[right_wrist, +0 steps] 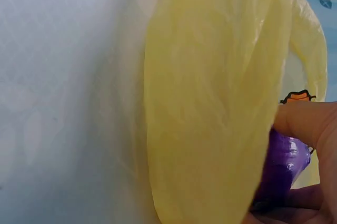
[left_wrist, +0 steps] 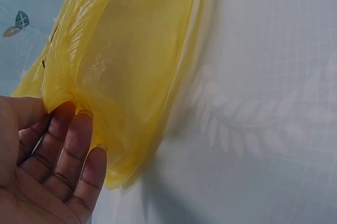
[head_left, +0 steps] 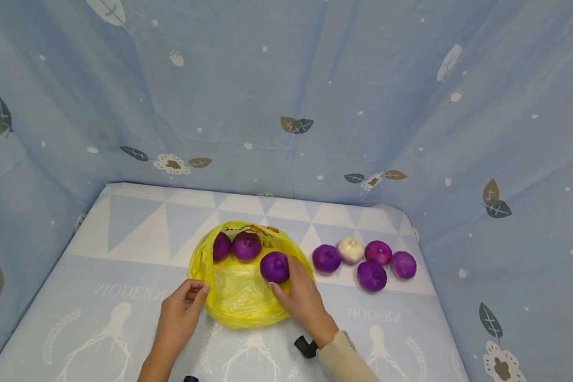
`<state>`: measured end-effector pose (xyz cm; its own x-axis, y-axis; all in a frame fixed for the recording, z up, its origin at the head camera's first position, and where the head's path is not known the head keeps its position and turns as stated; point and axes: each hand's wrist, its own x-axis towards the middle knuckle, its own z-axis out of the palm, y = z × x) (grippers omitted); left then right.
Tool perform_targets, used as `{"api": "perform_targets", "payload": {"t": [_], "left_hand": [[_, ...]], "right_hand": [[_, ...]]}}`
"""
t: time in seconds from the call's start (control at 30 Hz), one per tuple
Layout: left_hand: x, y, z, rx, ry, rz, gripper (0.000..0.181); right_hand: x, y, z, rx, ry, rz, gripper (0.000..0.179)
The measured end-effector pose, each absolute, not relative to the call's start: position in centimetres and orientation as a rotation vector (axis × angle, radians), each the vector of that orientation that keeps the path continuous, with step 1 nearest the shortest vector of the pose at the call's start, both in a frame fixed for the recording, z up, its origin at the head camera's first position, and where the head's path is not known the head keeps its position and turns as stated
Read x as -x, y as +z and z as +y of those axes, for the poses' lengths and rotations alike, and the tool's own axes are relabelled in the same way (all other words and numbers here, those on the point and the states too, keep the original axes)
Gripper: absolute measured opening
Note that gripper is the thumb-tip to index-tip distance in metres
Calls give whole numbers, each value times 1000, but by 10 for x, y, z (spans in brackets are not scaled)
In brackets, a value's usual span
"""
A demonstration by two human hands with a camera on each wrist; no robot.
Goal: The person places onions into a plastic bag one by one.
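Head: plastic bag [head_left: 248, 318] holds round, seemingly smooth onions [head_left: 246, 246].

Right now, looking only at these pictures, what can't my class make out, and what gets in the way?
Head: the leftmost onion in the yellow bag, partly covered by the bag's side.
Head: the dark print inside the bag, too small to read.
Head: the black object, cut off by the bottom edge.
Right wrist: the held onion, partly hidden by the bag and the right hand.

Yellow bag [head_left: 243, 317]; purple onions [head_left: 274, 267]; leaf-patterned blue curtain [head_left: 248, 79].
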<state>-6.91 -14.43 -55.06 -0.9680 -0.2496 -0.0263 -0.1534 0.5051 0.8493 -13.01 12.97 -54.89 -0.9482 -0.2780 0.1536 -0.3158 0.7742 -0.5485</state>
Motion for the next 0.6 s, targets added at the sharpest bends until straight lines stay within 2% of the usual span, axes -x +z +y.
{"api": "perform_targets", "payload": {"t": [0.6], "left_hand": [[68, -552, -144, -337, -1500, -2625, 16]], "right_hand": [[155, -557, 112, -293, 1009, -2879, 75]]}}
